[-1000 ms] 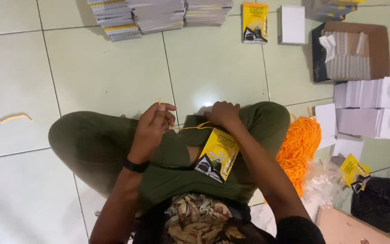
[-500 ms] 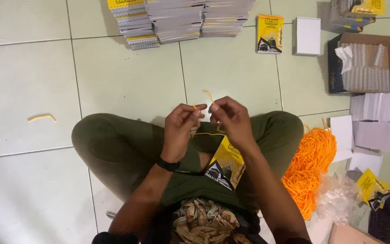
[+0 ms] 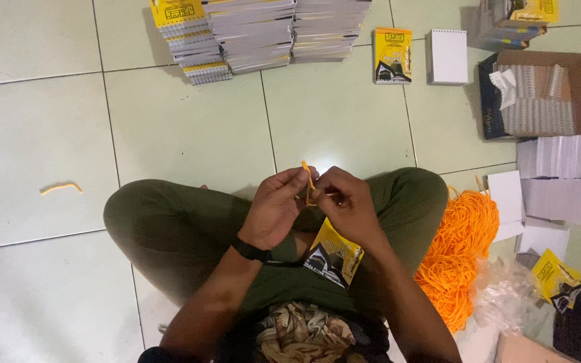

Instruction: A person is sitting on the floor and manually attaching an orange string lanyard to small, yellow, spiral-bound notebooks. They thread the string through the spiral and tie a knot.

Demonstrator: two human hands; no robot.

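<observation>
Orange cord (image 3: 307,180) is pinched at mid-frame between the fingertips of the left hand (image 3: 276,208) and the right hand (image 3: 347,205), just above a yellow booklet (image 3: 333,254) hung below the hands. An orange cord heap (image 3: 455,255) is seen at right, booklet stacks (image 3: 257,30) at top.

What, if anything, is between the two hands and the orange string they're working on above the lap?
Nothing visible. The left hand and the right hand both pinch the orange string directly, above the yellow booklet hanging below them.
</observation>
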